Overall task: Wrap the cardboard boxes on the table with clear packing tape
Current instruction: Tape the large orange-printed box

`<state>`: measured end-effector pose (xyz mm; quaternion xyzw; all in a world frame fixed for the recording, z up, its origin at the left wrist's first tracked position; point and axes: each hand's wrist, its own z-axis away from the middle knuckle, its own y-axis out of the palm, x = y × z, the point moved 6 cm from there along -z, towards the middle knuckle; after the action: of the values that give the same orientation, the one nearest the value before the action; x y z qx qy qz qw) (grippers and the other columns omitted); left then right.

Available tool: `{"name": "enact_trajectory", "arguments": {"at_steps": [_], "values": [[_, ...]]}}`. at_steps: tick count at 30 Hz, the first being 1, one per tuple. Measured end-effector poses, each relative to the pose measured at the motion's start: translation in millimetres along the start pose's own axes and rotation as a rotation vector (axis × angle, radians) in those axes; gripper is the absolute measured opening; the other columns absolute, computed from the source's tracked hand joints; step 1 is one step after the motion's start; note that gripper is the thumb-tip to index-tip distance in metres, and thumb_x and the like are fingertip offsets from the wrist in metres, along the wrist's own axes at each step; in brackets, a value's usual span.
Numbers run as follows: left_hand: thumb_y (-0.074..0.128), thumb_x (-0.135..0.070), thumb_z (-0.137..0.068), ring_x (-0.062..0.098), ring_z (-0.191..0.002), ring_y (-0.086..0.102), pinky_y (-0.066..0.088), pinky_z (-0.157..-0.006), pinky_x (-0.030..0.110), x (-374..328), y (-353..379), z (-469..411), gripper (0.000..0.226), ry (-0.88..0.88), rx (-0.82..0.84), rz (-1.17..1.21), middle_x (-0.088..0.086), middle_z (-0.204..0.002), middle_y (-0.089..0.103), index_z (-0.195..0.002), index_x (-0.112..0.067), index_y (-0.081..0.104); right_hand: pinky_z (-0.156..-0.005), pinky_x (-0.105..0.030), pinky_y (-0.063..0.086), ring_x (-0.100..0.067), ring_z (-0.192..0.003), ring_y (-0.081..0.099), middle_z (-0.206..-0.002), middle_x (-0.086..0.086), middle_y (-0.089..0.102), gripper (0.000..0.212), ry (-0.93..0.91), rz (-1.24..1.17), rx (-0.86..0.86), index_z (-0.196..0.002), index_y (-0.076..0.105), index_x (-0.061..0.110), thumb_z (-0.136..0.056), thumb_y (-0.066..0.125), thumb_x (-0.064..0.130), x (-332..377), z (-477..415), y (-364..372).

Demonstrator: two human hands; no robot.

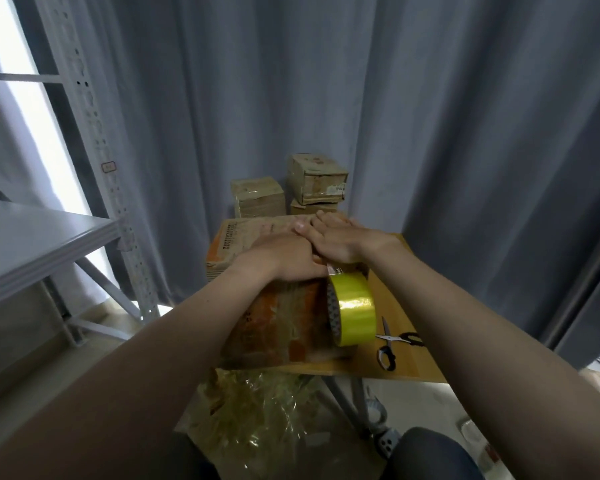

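Dangling by its strip off the near edge of the large cardboard box, the tape roll is hanging uncut. Further in, the left hand and right hand are pressing flat on the box top, fingers straight and gripping nothing, probably smoothing tape. Wrapping looks partly done, with cutting still left. Scissors are lying beside the box on the surface. Smaller boxes are crowding the far edge.

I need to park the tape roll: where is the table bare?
Bare wood lies between the tape roll and the right edge of the table, beyond the scissors, and at the near right corner. Small boxes crowd the far end; the large box fills the left.
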<state>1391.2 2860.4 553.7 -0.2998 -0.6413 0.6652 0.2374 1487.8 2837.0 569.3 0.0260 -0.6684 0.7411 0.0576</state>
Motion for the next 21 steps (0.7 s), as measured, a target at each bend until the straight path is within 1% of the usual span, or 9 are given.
{"name": "enact_trajectory", "arguments": {"at_steps": [2,4,8,11,15,17,19,20,21], "values": [[0.049,-0.080,-0.088,0.027,-0.157,0.017,0.015,-0.126,0.056,2,-3,-3,0.094,-0.019,-0.009,-0.005,0.005,-0.173,0.015,-0.163,-0.030,0.023,-0.126,-0.047,-0.002,-0.019,-0.160,-0.003,-0.174,-0.003,0.001,0.075,0.013,0.010,-0.012,-0.166,0.008,0.021,-0.105,0.002,0.064,-1,-18,-2],[0.050,-0.079,-0.087,0.030,-0.155,0.022,0.016,-0.126,0.053,3,-4,-4,0.100,-0.044,-0.013,-0.011,0.011,-0.171,0.019,-0.165,-0.024,0.020,-0.128,-0.051,0.003,-0.019,-0.160,0.001,-0.174,-0.002,0.007,0.076,0.026,0.024,-0.032,-0.166,0.015,0.021,-0.104,0.003,0.065,-2,-34,-3],[0.052,-0.080,-0.086,0.030,-0.156,0.017,0.020,-0.126,0.049,3,-3,-4,0.111,-0.061,-0.017,0.035,0.013,-0.172,0.009,-0.166,-0.019,0.005,-0.126,-0.056,0.004,-0.019,-0.160,0.002,-0.174,0.001,0.007,0.076,0.043,-0.012,-0.043,-0.166,0.017,0.025,-0.103,0.003,0.067,-4,-50,-4],[0.052,-0.082,-0.085,0.029,-0.158,0.011,0.015,-0.127,0.051,4,-3,-4,0.115,-0.063,-0.015,0.051,0.011,-0.173,0.004,-0.166,-0.020,0.000,-0.126,-0.056,-0.002,-0.019,-0.160,-0.002,-0.174,0.001,0.001,0.076,0.039,-0.008,-0.046,-0.166,0.011,0.025,-0.103,0.002,0.066,-3,-50,-4],[0.060,-0.080,-0.081,0.028,-0.154,0.024,0.018,-0.126,0.051,2,-6,3,0.111,-0.057,-0.066,0.100,0.007,-0.170,0.021,-0.165,-0.023,0.017,-0.127,-0.055,0.004,-0.024,-0.160,0.003,-0.173,-0.007,0.007,0.063,0.009,-0.058,-0.031,-0.165,0.020,0.021,-0.110,0.010,0.052,-1,-34,-7],[0.069,-0.074,-0.075,0.025,-0.145,0.041,0.028,-0.122,0.050,6,-10,8,0.101,-0.026,-0.113,0.199,0.002,-0.161,0.041,-0.159,-0.029,0.036,-0.124,-0.047,0.023,-0.027,-0.155,0.027,-0.166,-0.009,0.033,0.052,-0.104,-0.180,-0.065,-0.158,0.039,0.025,-0.113,0.021,0.043,1,-16,-10],[0.077,-0.064,-0.070,0.019,-0.135,0.052,0.040,-0.115,0.041,9,-19,16,0.090,0.044,-0.187,0.381,-0.004,-0.148,0.056,-0.149,-0.032,0.050,-0.105,-0.024,0.040,-0.015,-0.133,0.051,-0.143,0.002,0.058,0.042,-0.172,-0.426,-0.160,-0.144,0.059,0.024,-0.113,0.034,0.037,-8,7,-10],[0.081,-0.055,-0.073,0.014,-0.134,0.053,0.041,-0.112,0.034,10,-23,22,0.085,0.075,-0.238,0.467,-0.005,-0.147,0.058,-0.149,-0.031,0.052,-0.096,-0.018,0.042,-0.011,-0.125,0.054,-0.133,0.008,0.060,0.039,-0.174,-0.536,-0.219,-0.139,0.063,0.022,-0.112,0.038,0.036,-15,20,-9],[0.084,-0.047,-0.077,0.007,-0.134,0.049,0.039,-0.111,0.028,10,-28,29,0.084,0.091,-0.300,0.508,-0.005,-0.150,0.055,-0.152,-0.029,0.050,-0.097,-0.018,0.042,-0.010,-0.123,0.054,-0.131,0.010,0.059,0.040,-0.171,-0.639,-0.275,-0.140,0.062,0.019,-0.111,0.042,0.038,-23,31,-6]]}}
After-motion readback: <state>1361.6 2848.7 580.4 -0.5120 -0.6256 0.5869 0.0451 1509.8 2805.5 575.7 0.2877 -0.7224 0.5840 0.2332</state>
